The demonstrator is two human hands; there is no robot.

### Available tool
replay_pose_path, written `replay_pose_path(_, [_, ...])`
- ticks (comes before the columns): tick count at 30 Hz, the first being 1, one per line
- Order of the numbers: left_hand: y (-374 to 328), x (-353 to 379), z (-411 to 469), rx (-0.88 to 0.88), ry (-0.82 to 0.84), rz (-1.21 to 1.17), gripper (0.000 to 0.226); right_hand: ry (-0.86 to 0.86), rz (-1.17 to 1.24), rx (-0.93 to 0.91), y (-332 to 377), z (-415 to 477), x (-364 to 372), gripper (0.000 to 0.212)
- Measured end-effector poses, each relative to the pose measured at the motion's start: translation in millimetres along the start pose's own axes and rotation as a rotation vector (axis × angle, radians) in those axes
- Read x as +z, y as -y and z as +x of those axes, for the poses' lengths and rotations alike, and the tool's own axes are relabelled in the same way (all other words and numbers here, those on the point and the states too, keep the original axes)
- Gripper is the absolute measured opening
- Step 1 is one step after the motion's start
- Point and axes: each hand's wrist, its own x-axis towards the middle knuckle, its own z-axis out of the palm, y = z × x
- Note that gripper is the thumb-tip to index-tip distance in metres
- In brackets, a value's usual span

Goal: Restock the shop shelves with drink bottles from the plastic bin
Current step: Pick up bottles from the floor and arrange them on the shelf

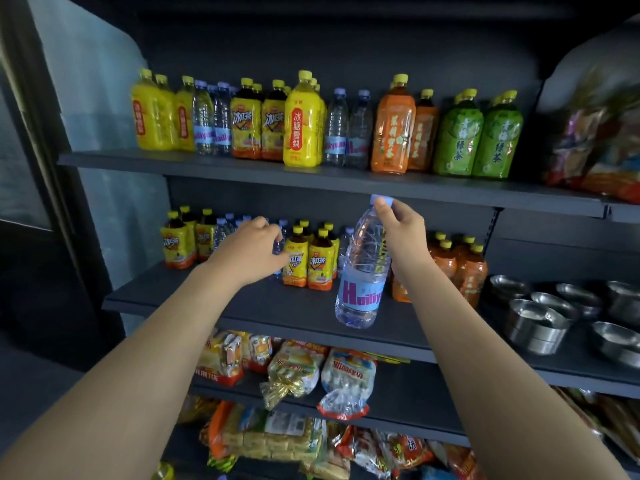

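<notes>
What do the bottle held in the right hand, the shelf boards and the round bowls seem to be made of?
Water bottle in the right hand: clear thin plastic, glossy; see-through ribbed wall.
Shelf board: probably painted metal, matt dark grey; thin folded front edge.
Bowls: likely stainless steel; bright silvery reflections.

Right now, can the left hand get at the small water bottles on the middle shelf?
Likely yes: the left hand is at the small water bottles, with bare shelf in front. The right hand holds the large water bottle aside.
</notes>
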Motion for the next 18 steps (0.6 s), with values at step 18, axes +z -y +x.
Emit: replay_pose_path(18, [28, 5, 101, 0.000, 0.002, 0.013, 0.038, 0.148, -0.002, -0.171, 2, 97, 41, 0.021])
